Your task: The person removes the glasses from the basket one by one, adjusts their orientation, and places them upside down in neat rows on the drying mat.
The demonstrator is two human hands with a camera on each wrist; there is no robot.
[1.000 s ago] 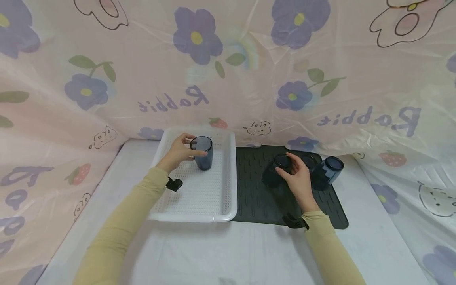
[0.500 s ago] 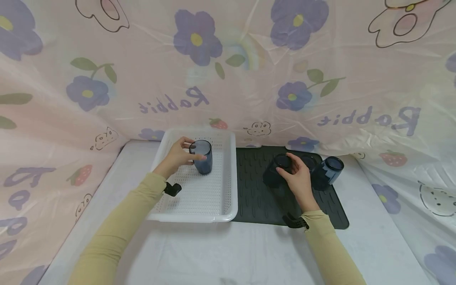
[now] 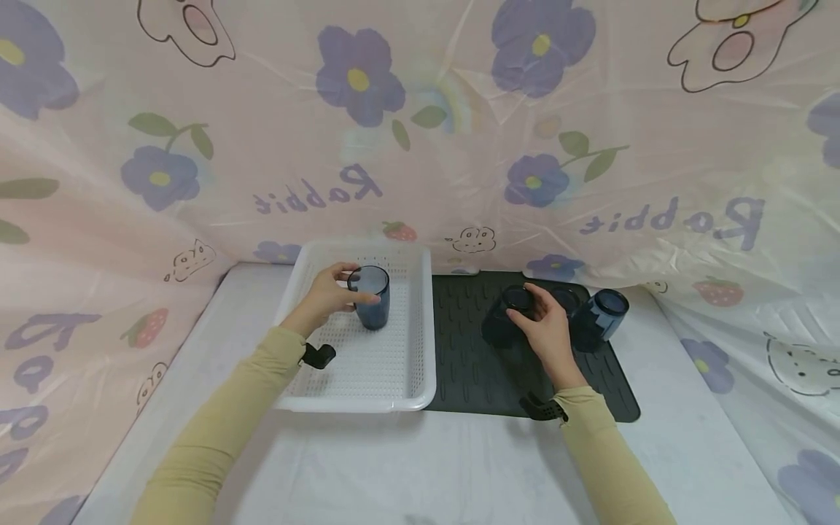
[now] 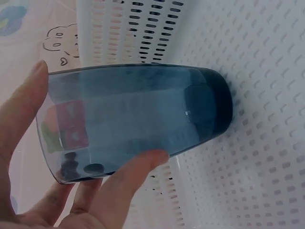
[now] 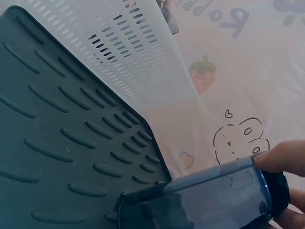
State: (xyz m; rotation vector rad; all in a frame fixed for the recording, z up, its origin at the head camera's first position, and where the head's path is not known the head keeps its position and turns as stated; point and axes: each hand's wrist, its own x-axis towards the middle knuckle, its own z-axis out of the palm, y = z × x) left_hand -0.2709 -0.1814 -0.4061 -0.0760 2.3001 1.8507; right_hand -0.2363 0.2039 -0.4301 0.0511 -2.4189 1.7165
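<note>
My left hand (image 3: 326, 297) grips a clear blue tumbler (image 3: 374, 312) around its upper part, thumb on the near side. In the left wrist view the tumbler (image 4: 138, 114) is upright, its thick base at the perforated floor of the white basket (image 3: 429, 364); whether it bears weight there I cannot tell. My right hand (image 3: 551, 332) pinches a second blue tumbler (image 3: 500, 324) near its base. That tumbler (image 5: 205, 200) is upside down, its rim on the dark ribbed mat (image 3: 472, 379). Another upturned tumbler (image 3: 599, 321) stands right of the right hand.
Behind the right hand, a further dark round base (image 3: 567, 297) shows, mostly hidden. Basket and mat lie side by side on a white-covered table (image 3: 420, 467). A printed curtain (image 3: 446, 168) rises close behind them and along both sides.
My left hand and its tumbler have come slightly down and nearer in the head view, within the basket. The right hand keeps its hold on the other tumbler without visible movement.
</note>
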